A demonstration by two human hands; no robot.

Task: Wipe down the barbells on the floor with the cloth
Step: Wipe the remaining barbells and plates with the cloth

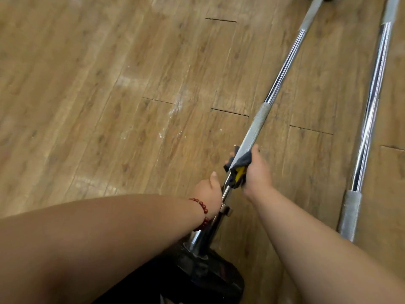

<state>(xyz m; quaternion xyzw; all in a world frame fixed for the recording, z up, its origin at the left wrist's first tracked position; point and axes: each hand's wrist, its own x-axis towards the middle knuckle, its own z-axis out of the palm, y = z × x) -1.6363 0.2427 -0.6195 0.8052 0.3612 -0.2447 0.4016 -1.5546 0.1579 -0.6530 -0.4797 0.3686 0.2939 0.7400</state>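
Observation:
A chrome barbell with grey knurled grip sections runs from the lower middle up to the top right. My right hand grips a dark grey and yellow cloth wrapped round the bar at the near end of its grey grip section. My left hand, with a red bead bracelet on the wrist, holds the bar just below the cloth, beside the collar. A black weight plate sits on the near end of this bar. A second chrome barbell lies parallel to it on the right.
The wooden plank floor stretches to the left and between the two bars, with pale scuff marks near the middle. A dark object shows at the top edge by the far end of the bars.

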